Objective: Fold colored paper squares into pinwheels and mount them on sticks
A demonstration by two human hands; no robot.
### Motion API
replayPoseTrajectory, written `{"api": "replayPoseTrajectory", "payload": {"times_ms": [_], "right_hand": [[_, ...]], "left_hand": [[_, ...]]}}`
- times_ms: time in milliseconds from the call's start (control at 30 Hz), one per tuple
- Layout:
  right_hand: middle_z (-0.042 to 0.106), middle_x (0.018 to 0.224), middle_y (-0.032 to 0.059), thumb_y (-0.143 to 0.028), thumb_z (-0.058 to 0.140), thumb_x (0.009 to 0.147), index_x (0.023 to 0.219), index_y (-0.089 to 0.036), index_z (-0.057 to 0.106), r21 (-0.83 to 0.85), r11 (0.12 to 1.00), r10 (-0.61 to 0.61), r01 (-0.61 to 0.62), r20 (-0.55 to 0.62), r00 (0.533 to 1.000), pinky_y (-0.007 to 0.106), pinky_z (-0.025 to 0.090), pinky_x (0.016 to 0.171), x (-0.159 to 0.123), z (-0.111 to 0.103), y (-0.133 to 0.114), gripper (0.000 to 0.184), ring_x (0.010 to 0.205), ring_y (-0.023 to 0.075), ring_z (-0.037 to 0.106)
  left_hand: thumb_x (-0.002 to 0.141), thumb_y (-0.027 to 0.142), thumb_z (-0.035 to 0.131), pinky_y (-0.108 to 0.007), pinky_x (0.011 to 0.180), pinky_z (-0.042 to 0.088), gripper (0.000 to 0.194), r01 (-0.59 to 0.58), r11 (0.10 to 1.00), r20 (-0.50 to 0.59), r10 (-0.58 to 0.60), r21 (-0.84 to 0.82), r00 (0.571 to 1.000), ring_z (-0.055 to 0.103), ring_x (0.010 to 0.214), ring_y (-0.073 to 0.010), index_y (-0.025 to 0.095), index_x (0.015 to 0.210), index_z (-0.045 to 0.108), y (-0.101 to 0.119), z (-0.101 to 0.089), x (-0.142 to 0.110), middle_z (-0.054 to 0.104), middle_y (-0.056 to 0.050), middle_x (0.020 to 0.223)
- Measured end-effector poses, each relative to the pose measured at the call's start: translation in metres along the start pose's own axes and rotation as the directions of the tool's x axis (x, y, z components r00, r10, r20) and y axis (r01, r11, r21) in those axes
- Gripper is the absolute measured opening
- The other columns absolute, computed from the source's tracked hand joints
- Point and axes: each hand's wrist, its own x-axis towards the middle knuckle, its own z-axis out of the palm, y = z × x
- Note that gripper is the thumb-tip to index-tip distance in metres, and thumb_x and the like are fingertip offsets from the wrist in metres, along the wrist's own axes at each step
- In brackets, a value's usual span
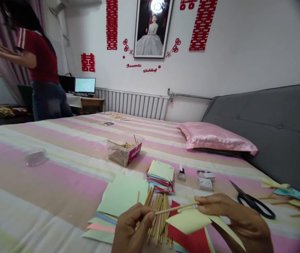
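My left hand [136,225] pinches a thin wooden stick [174,208] near its left end. At the stick's other end, my right hand [231,214] is closed on a pale yellow paper pinwheel [189,220], its blades curled and one strip hanging below the fingers. Whether the stick is fixed to the paper is hidden by the fingers. Beneath the hands lies a bundle of loose wooden sticks [160,214]. Red paper sheets [192,240] are under the pinwheel, and large pale green sheets [125,195] lie beside my left hand.
Beyond my hands are a stack of coloured paper squares [161,170], small boxes [205,183] and a clear tub [120,154] of sticks. Black-handled scissors [255,203] and several paper pinwheels [294,196] lie right. A pink pillow [215,137] is behind; a person [44,63] stands far left.
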Motion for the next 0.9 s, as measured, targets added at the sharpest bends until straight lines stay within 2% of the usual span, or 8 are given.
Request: {"api": "replayPoseTrajectory", "payload": {"times_ms": [300,567,767,900], "right_hand": [[0.076,0.071,0.0055,-0.025,0.068,0.072,0.074,-0.025,0.074,-0.018,1.000,0.015,-0.015,0.000,1.000,0.028,0.059,0.056,-0.001,0.000,0.000,0.007,0.066,0.0239,0.071],[0.074,0.067,0.0023,-0.015,0.066,0.072,0.073,-0.022,0.070,-0.006,0.999,-0.039,0.038,-0.029,0.999,0.021,0.057,0.055,-0.002,0.004,0.001,0.009,0.062,0.0177,0.070],[0.072,0.067,0.0002,-0.007,0.066,0.068,0.076,-0.023,0.067,-0.035,0.999,0.013,-0.014,-0.009,1.000,0.023,0.056,0.057,-0.008,0.004,0.005,0.017,0.065,0.0177,0.069],[0.072,0.069,-0.0004,-0.014,0.067,0.069,0.075,-0.024,0.067,-0.051,0.997,0.060,-0.062,-0.034,0.998,0.021,0.055,0.058,-0.011,0.006,0.008,0.012,0.066,0.0177,0.069]], "left_hand": [[0.076,0.038,0.058,-0.022,0.056,0.033,0.027,-0.017,1.000,-0.015,0.017,0.003,1.000,0.046,0.058,-0.0133,0.017,0.064,0.067,-0.001,0.000,0.000,0.052,-0.001,0.059],[0.078,0.040,0.055,-0.023,0.056,0.035,0.029,-0.017,0.998,0.055,0.013,0.067,0.998,0.047,0.058,-0.0137,0.016,0.068,0.069,-0.001,-0.003,0.001,0.052,-0.001,0.060],[0.077,0.039,0.055,-0.022,0.056,0.035,0.028,-0.025,0.998,0.061,0.021,0.058,0.998,0.048,0.058,-0.0129,0.016,0.067,0.069,-0.002,-0.003,0.001,0.054,-0.001,0.060],[0.078,0.042,0.053,-0.022,0.059,0.037,0.031,-0.007,0.996,0.087,-0.001,0.085,0.996,0.051,0.062,-0.0148,0.016,0.071,0.070,-0.003,-0.001,0.001,0.058,-0.003,0.064]]}}
